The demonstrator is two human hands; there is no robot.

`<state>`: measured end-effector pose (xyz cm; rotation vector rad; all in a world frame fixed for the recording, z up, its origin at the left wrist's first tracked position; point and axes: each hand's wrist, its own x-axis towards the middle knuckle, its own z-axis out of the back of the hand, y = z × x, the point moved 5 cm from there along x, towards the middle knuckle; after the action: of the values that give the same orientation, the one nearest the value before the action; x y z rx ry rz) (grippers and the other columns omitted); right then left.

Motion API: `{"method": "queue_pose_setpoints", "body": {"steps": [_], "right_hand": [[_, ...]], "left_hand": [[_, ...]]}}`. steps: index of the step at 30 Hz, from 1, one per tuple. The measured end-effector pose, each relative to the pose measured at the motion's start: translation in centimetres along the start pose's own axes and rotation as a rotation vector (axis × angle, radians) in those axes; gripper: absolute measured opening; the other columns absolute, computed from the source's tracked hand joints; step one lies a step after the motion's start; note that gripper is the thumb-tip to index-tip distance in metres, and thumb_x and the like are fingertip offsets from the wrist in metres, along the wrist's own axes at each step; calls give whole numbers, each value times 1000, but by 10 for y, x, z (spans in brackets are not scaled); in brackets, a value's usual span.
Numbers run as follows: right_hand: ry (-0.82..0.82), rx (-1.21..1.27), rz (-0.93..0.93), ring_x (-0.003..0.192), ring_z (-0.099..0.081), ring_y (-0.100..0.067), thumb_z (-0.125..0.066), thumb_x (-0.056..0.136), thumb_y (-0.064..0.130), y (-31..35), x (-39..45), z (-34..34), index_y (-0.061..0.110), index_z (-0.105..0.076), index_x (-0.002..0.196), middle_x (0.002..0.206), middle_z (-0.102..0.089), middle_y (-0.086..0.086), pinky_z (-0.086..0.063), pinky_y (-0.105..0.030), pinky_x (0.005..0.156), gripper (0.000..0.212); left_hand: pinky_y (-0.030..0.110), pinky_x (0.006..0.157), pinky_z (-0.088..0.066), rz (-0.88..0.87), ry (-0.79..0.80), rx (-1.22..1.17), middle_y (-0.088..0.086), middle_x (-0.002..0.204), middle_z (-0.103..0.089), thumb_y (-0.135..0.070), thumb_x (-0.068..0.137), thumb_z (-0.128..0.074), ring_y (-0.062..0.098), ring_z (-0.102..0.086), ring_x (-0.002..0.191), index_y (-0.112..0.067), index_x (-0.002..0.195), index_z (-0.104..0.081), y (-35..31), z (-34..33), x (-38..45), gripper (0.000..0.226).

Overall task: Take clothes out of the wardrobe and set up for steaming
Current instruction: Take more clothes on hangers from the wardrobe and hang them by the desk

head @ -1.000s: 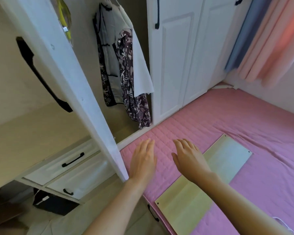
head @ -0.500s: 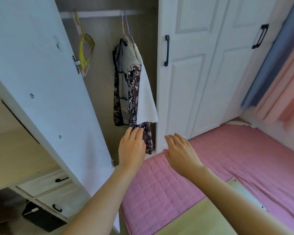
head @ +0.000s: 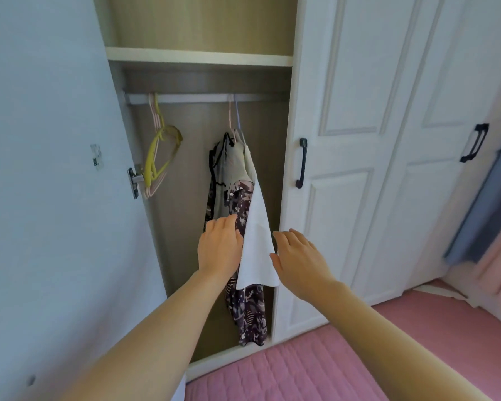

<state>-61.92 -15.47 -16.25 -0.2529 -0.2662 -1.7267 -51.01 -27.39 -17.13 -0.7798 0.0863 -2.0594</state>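
Observation:
The wardrobe stands open, with a rail (head: 191, 98) under a shelf. From the rail hang a white garment (head: 256, 250), a dark floral garment (head: 250, 316) and a grey-green garment (head: 230, 172), close together on hangers. My left hand (head: 219, 247) is flat, fingers apart, touching the floral garment just left of the white one. My right hand (head: 298, 260) is spread at the white garment's right edge, holding nothing.
The open wardrobe door (head: 49, 198) fills the left side. Empty yellow and pink hangers (head: 158, 157) hang at the rail's left end. Shut white doors (head: 359, 169) with black handles stand to the right. A pink quilted bed (head: 301, 371) lies below, curtains (head: 486, 212) far right.
Both hands have risen from over the pink bed up to the hanging clothes. The view has tilted upward, now showing the rail and shelf.

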Motion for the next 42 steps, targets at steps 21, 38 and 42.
{"method": "queue_pose_setpoints", "body": {"steps": [21, 38, 42], "right_hand": [[-112, 131, 16, 108, -55, -20, -39, 101, 29, -31, 212, -2, 8, -41, 137, 129, -51, -9, -49, -30, 94, 41], [-100, 796, -307, 88, -57, -16, -47, 98, 15, -51, 317, -25, 17, -32, 143, 117, -55, -5, -45, -21, 64, 48], [-157, 939, -348, 70, -54, -12, -42, 99, 17, -48, 335, -26, 17, -49, 130, 102, -61, -8, -43, -21, 55, 31]], "left_hand": [[35, 90, -47, -122, -29, -281, 1, 141, -40, -39, 95, -50, 22, -42, 124, -22, 138, -40, 12, -52, 198, 48], [37, 94, -49, 362, 40, -881, 3, 113, -62, -27, 89, -64, 22, -59, 104, -12, 125, -54, 53, -56, 295, 41], [35, 85, -51, 460, 74, -1017, 6, 106, -66, -18, 87, -66, 25, -63, 98, -12, 116, -62, 52, -65, 306, 30]]}}
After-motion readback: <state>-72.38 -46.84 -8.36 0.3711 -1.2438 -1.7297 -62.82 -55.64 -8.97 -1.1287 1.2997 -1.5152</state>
